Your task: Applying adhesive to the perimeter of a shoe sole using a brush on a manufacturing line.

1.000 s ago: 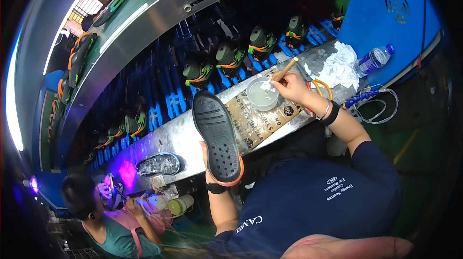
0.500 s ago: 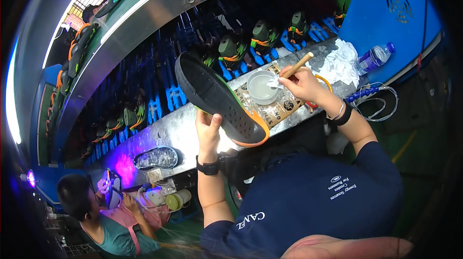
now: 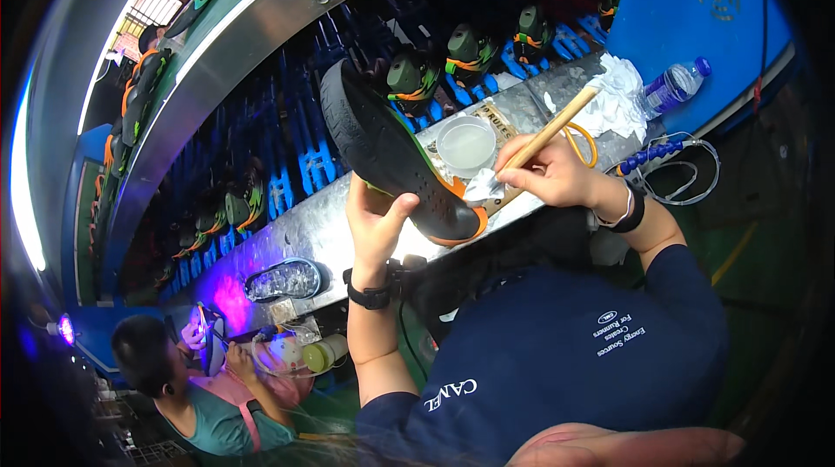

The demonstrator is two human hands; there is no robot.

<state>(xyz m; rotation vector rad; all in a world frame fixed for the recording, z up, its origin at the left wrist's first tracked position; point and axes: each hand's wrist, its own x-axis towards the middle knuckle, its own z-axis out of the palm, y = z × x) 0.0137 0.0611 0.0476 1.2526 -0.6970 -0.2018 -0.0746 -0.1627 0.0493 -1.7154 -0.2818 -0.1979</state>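
Note:
My left hand [image 3: 374,225] is closed on the edge of a black shoe sole [image 3: 370,145] with an orange and green rim, held tilted above the metal ledge. The thumb shows at the near side; the other fingers are partly hidden. In my right hand [image 3: 555,173] is a wooden-handled brush [image 3: 561,126], gripped low with its handle slanting up and right. Its white tip, bristle or cloth, is close to the sole's orange end; I cannot tell if they touch. Behind it a clear round bowl [image 3: 466,143] of cloudy liquid stands on a brown printed sheet [image 3: 500,123].
Crumpled white cloth [image 3: 619,102] and a bottle [image 3: 677,86] lie on the right, beside a blue hose [image 3: 657,156]. A rack of dark shoes [image 3: 411,80] runs behind the metal ledge [image 3: 326,245]. Another dark sole [image 3: 284,281] rests left. A co-worker [image 3: 204,402] sits lower left.
The sole has turned, showing more of its outer side wall. My right hand has brought the brush from the bowl down toward the sole, and its handle now slants lower.

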